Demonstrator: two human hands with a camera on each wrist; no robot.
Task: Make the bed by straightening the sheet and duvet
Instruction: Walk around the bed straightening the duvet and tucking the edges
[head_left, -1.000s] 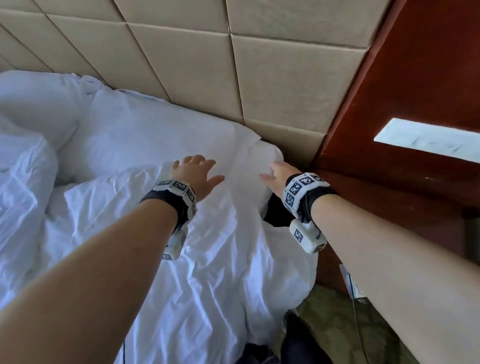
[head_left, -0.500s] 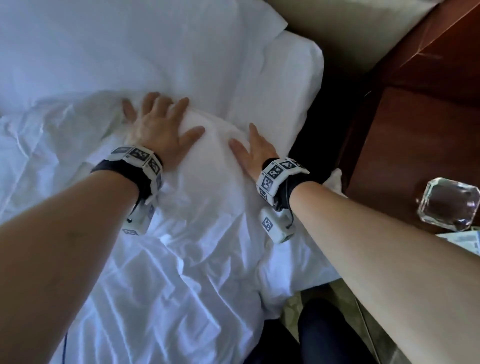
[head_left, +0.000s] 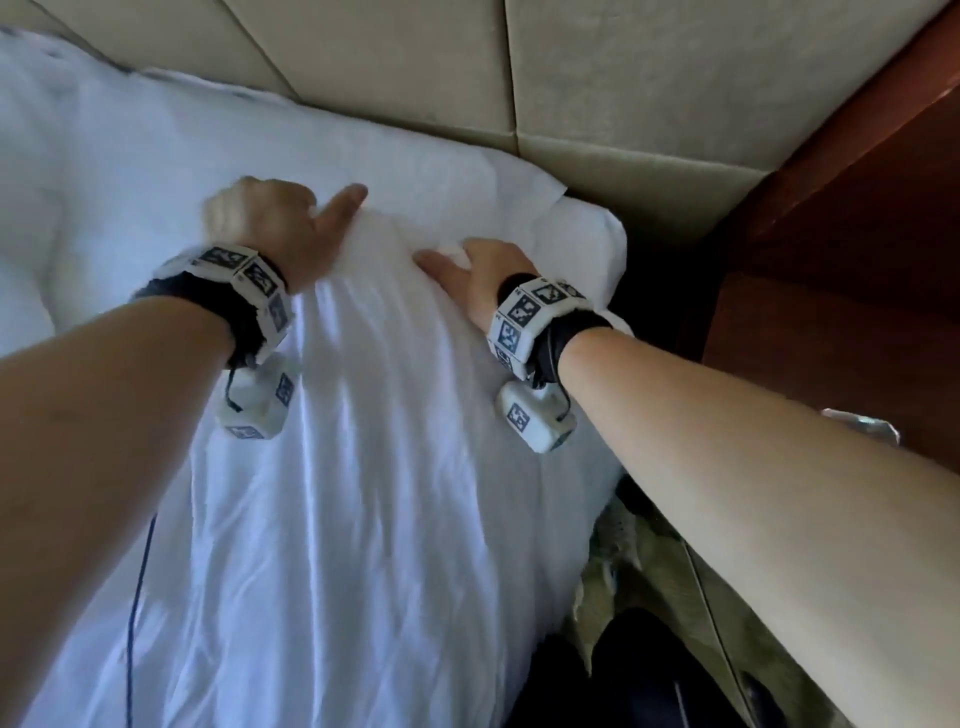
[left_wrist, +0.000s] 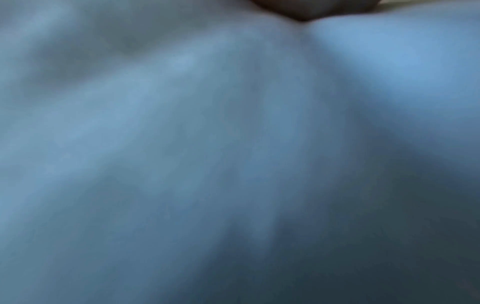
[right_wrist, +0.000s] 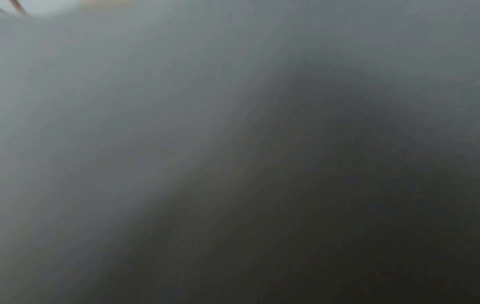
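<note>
The white duvet lies stretched over the bed with long shallow folds. Its top edge sits close to the mattress corner. Beyond that edge the white sheet shows up to the headboard. My left hand grips the duvet's top edge, fingers curled under and thumb laid out on the cloth. My right hand holds the same edge further right, near the bed's corner; a fold of duvet bulges over its fingers and hides them. Both wrist views show only blurred duvet cloth.
A padded beige headboard runs along the back. A dark wooden nightstand stands right of the bed, with a glass object at its edge behind my right forearm. Patterned carpet and my dark trouser legs show below. More white bedding lies at left.
Both hands lay flat and open on the duvet before; now they hold its top edge, nearer the headboard. The duvet looks pulled taut and smoother.
</note>
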